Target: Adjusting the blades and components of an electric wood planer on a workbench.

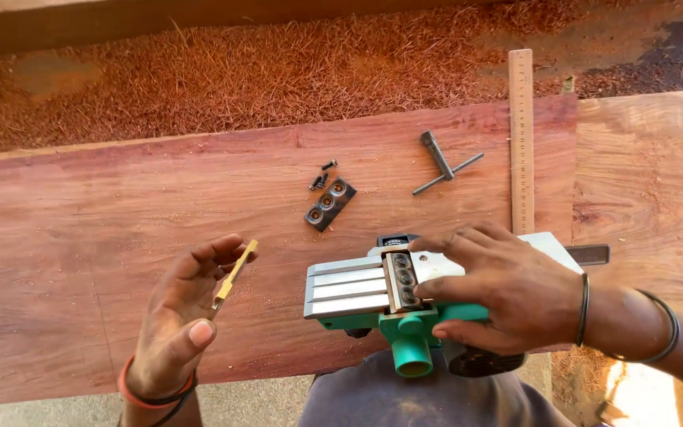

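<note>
Reddish plank (120, 205), smooth and wide-grained, runs across the head view, with coarse rust-coloured shavings (239, 71) heaped beyond it. Near the centre an upturned green electric planer (373, 296) shows its ribbed metal sole; the right hand (507, 296) lies over it, fingers spread and pressing down. The left hand (179, 316) pinches a thin yellowish blade (235, 274) between its fingertips. Farther off lie a dark three-holed clamp bar (329, 202), small screws (322, 178), a T-shaped wrench (443, 162) and a wooden ruler (521, 138).

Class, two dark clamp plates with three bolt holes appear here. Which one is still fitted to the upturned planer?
The clamp plate under the right hand's fingertips, set in the green planer. The other plate lies loose on the plank beside small bolts.
</note>
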